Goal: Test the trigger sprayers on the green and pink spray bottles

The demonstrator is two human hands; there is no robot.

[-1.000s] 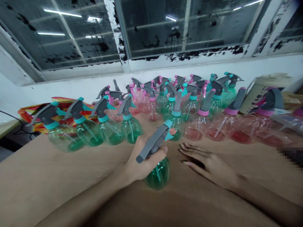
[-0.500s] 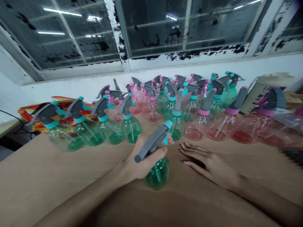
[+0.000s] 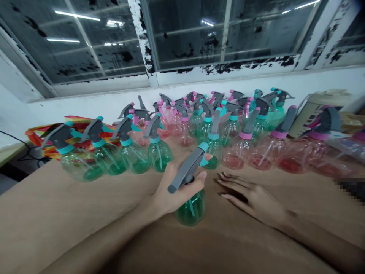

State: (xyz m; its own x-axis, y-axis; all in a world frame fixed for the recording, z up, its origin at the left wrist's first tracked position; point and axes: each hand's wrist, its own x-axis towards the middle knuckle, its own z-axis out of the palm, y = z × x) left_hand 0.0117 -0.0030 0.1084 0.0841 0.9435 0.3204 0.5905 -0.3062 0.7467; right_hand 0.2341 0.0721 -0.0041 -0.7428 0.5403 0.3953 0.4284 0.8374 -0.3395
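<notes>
My left hand (image 3: 176, 190) is wrapped round the neck of a green spray bottle (image 3: 191, 209). The bottle has a grey trigger head with a teal nozzle pointing away from me, and a straw shows inside its clear green body. The bottle's collar is hidden by my fingers. To the right, my right hand (image 3: 256, 199) rests on the wooden table (image 3: 114, 213) with its fingers stretched out and nothing in them. Just beyond my left hand stands another green spray bottle (image 3: 212, 163). Pink spray bottles (image 3: 233, 158) stand beyond my right hand.
Several green spray bottles (image 3: 159, 158) line the left side, in front of a red and yellow bag (image 3: 37, 135). More green and pink bottles crowd the back by the white wall (image 3: 99, 102). A beige container (image 3: 319, 110) stands back right. A dark pixelated item (image 3: 352, 190) lies at right.
The held spray bottle has shifted slightly right and its head has turned a little, with my left thumb moving along. My right hand stays put.
</notes>
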